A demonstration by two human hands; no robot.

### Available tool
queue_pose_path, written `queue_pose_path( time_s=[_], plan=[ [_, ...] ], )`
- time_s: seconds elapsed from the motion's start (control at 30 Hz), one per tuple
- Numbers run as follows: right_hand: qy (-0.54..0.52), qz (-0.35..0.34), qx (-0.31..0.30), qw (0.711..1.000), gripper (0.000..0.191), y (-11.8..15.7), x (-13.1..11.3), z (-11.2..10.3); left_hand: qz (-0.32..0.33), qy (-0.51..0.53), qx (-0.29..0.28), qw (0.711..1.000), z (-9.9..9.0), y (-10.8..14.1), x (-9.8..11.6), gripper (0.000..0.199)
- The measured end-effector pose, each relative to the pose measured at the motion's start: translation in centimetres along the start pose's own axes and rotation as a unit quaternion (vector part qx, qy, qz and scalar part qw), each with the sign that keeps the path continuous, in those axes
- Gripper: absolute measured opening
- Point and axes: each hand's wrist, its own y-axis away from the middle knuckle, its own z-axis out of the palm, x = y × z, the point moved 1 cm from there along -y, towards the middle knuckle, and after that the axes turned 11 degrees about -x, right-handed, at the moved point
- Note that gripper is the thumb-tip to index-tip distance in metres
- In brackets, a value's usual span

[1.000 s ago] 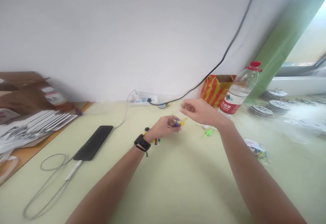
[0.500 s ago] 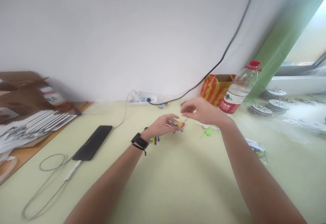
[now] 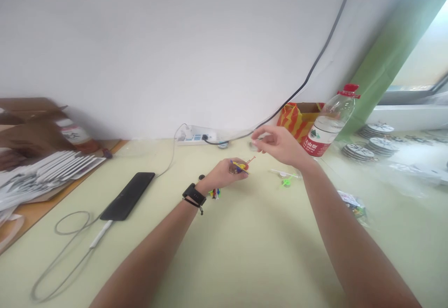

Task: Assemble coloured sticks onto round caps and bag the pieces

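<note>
My left hand, with a black watch on its wrist, is curled around a small bundle of yellow, blue and red plastic pieces. A thin red stick pokes up from the bundle toward the right. My right hand hovers above and to the right of it, fingers bent and slightly apart, with nothing visible between them. More small coloured pieces lie on the table beside my left wrist, partly hidden by it. A bright green piece lies below my right hand, near a white stick.
A water bottle and a red-and-yellow bag stand behind my right forearm. To the right lie a packet of small parts and stacked discs. A phone on a cable is at left; a power strip sits by the wall.
My right hand has moved up and away from the bundle, letting go of the thin reddish piece. My left hand has turned slightly and closed more around the bundle.
</note>
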Motion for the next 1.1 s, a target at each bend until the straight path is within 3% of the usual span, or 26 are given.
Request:
queue_pose_path(
  time_s=[0.1, 0.13, 0.2, 0.27, 0.3, 0.43, 0.57, 0.63, 0.73, 0.83, 0.97, 1.1],
  plan=[
    [0.059, 0.055, 0.112, 0.99, 0.024, 0.0, 2.6, -1.4, -0.039, -0.016, 0.008, 0.999, -0.4, -0.1, -1.0, 0.052],
    [0.101, 0.083, 0.117, 0.985, 0.023, 0.1, 3.7, -1.9, -0.056, -0.018, 0.014, 0.998, -0.6, -0.1, -1.3, 0.054],
    [0.179, 0.159, 0.029, 0.971, 0.019, 0.5, 6.0, -2.5, -0.078, -0.011, 0.024, 0.997, -0.7, -0.2, -1.5, 0.055],
    [0.208, 0.251, -0.115, 0.938, 0.018, 1.3, 8.2, -2.7, -0.063, 0.009, 0.027, 0.998, -0.8, -0.2, -1.3, 0.053],
    [0.209, 0.277, -0.15, 0.926, 0.018, 1.7, 9.0, -2.7, -0.048, 0.017, 0.025, 0.998, -0.7, -0.2, -1.1, 0.054],
    [0.193, 0.314, -0.197, 0.909, 0.016, 2.7, 10.8, -2.2, -0.036, 0.016, -0.027, 0.999, -0.1, -0.2, -1.1, 0.058],
    [0.173, 0.301, -0.184, 0.92, 0.009, 2.4, 10.2, -2.7, -0.03, 0.014, -0.058, 0.998, 0.3, -0.3, -1.7, 0.039],
    [0.126, 0.267, -0.138, 0.946, 0.014, 2.0, 9.0, -3.2, -0.015, 0.003, -0.054, 0.998, 0.2, -0.3, -1.6, 0.035],
    [-0.073, 0.13, -0.044, 0.988, 0.029, 1.7, 6.3, -3.8, 0.011, -0.01, -0.052, 0.999, 0.1, -0.2, -1.2, 0.031],
    [-0.184, 0.028, -0.011, 0.982, 0.041, 1.6, 3.3, -3.6, 0.013, -0.015, -0.054, 0.998, 0.0, -0.2, -0.9, 0.028],
    [-0.159, -0.001, 0.024, 0.987, 0.043, 1.1, 0.7, -2.2, 0.008, -0.01, -0.05, 0.999, 0.0, -0.1, -0.8, 0.028],
    [-0.073, -0.014, 0.063, 0.995, 0.041, 0.4, 0.2, -0.7, -0.003, -0.002, -0.056, 0.998, 0.0, 0.1, -0.4, 0.031]
  ],
)
